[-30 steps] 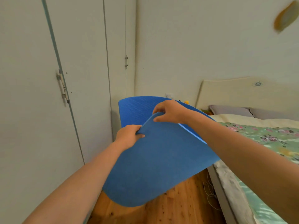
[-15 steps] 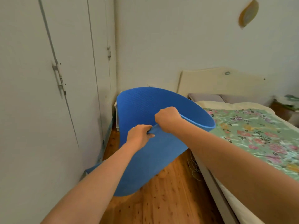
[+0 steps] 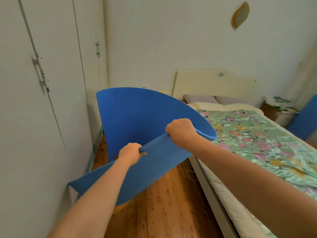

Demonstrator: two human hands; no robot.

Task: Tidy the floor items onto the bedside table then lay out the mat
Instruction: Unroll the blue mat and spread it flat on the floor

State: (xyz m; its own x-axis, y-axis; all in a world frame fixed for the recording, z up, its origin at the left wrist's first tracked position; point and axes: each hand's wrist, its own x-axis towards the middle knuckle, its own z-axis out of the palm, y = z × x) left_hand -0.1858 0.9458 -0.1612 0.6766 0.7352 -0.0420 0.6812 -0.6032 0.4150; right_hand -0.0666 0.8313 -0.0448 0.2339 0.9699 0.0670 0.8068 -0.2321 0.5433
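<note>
A blue foam mat (image 3: 137,117) curls in a big loop above the wooden floor, between the wardrobe and the bed. My left hand (image 3: 130,152) grips its near edge at the lower left. My right hand (image 3: 181,132) grips the same edge further right and a little higher. The mat's lower end (image 3: 96,181) hangs down toward the floor by the wardrobe base. The far curl hides the bedside table behind it; only a small yellow thing (image 3: 163,92) shows above the mat's top edge.
White wardrobe doors (image 3: 42,100) run along the left. A bed with a green floral cover (image 3: 257,143) fills the right, its headboard (image 3: 212,83) against the far wall. A strip of wooden floor (image 3: 168,203) lies between them. Thin cords (image 3: 188,170) lie by the bed frame.
My view has tilted down and turned right, showing more floor and bed. Both hands have lowered with the mat, and its lower end has dropped and spread toward the wardrobe base.
</note>
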